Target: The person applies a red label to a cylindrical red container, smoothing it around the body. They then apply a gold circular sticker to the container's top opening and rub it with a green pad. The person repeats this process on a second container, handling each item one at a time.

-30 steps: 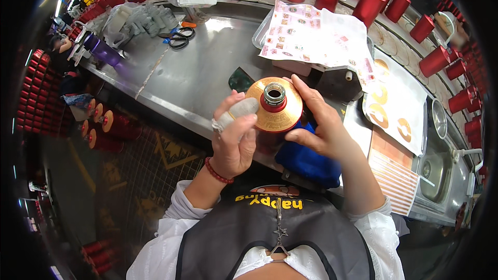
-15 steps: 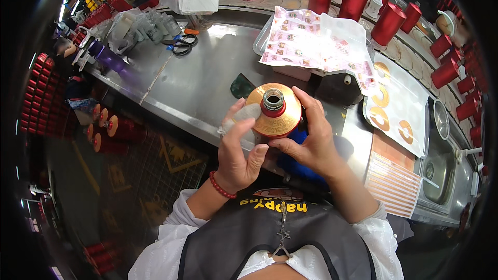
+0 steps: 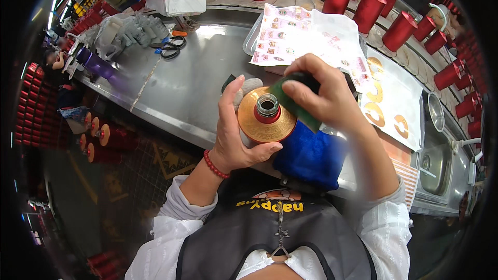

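My left hand [image 3: 231,137] grips a red bottle by its shoulder, with the thumb in front and the other fingers mostly hidden behind. A gold ring-shaped label [image 3: 259,125] covers the bottle's top around its open glass neck [image 3: 267,105]. Pale grey fabric [image 3: 251,86] shows at the far side, by the hidden fingers; I cannot tell whether it covers them. My right hand [image 3: 319,91], slightly blurred, holds a flat green scraper [image 3: 296,102] against or just above the label's right side. Another dark green piece [image 3: 228,81] lies on the table behind my left fingers.
A blue cloth [image 3: 311,155] lies at the table's front edge. To the right, gold rings sit on a white sheet [image 3: 386,98], near a sink [image 3: 438,171]. A patterned sheet [image 3: 311,41] lies behind; scissors [image 3: 171,47] are far left. Red bottles [image 3: 371,10] stand on a conveyor.
My right hand has let go of the bottle, risen and brought the green scraper to the label. My left hand has closed around the bottle's left side. The view has shifted slightly.
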Tool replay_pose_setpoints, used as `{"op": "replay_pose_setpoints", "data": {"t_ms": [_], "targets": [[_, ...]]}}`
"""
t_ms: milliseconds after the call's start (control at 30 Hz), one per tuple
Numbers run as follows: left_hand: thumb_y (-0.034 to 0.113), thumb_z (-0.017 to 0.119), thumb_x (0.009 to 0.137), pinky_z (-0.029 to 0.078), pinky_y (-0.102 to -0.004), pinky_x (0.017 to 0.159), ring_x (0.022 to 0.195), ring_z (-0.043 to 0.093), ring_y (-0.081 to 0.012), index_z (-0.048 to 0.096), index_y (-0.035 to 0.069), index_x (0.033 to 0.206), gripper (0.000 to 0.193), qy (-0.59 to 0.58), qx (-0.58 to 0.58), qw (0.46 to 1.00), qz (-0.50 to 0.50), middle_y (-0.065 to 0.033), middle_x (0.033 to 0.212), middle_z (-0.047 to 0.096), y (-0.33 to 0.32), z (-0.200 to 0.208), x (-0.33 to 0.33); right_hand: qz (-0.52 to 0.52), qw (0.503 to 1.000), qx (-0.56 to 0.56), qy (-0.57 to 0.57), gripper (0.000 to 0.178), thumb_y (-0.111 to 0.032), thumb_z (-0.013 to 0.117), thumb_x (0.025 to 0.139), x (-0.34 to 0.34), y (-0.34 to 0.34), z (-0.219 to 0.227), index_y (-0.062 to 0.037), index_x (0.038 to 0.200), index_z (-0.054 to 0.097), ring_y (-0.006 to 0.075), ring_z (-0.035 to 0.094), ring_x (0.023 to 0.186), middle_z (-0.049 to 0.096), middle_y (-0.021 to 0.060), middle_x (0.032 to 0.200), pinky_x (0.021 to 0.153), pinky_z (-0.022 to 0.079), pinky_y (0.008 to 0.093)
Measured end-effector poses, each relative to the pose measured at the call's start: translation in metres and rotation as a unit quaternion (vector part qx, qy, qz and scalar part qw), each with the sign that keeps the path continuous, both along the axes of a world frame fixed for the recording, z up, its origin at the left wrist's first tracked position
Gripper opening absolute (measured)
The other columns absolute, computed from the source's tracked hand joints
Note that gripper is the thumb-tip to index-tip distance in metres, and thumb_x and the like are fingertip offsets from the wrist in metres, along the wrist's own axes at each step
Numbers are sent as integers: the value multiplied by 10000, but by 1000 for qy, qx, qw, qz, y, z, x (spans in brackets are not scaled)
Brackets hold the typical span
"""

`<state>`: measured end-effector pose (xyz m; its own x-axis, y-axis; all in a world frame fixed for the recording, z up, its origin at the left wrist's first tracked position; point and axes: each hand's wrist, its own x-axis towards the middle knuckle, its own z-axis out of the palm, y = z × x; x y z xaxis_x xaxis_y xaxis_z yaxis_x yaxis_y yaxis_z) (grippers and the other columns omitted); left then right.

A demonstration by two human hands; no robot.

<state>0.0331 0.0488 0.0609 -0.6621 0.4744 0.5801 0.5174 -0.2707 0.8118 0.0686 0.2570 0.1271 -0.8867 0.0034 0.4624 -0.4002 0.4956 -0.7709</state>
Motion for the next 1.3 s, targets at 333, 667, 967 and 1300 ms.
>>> {"op": "replay_pose_setpoints", "data": {"t_ms": [333, 667, 967, 1300], "targets": [[439, 909, 696, 462, -368, 1033, 1202, 586, -248, 289, -43, 1442, 1082, 6, -71, 997, -13, -176, 1317, 551, -13, -11, -11, -38, 995, 53, 76, 241, -110, 729, 854, 14, 11, 2, -24, 1052, 622, 289, 685, 851, 681, 129, 955, 769, 538, 359], [413, 925, 664, 446, -363, 1050, 1219, 558, -218, 333, -16, 1426, 1056, -74, -39, 992, -95, -133, 1327, 535, -9, -10, -24, 115, 934, 292, 171, 144, -164, 678, 710, 58, 4, 9, -136, 851, 674, 194, 544, 815, 584, 6, 842, 874, 400, 410], [355, 910, 661, 434, -360, 1068, 1245, 543, -211, 331, 6, 1451, 1040, -84, -61, 986, -133, -115, 1348, 525, -13, -8, -32, 123, 930, 303, 170, 154, -134, 699, 712, 55, -3, 12, -135, 860, 653, 190, 511, 792, 527, 1, 834, 877, 400, 403], [323, 841, 727, 322, -402, 1156, 1369, 421, -273, 248, 8, 1515, 1036, -204, -17, 965, -164, -172, 1480, 393, -21, 13, -14, -5, 1000, -18, -12, 188, -108, 751, 846, 76, 7, -16, -4, 964, 647, 162, 598, 658, 627, 87, 764, 604, 463, 278]]}}
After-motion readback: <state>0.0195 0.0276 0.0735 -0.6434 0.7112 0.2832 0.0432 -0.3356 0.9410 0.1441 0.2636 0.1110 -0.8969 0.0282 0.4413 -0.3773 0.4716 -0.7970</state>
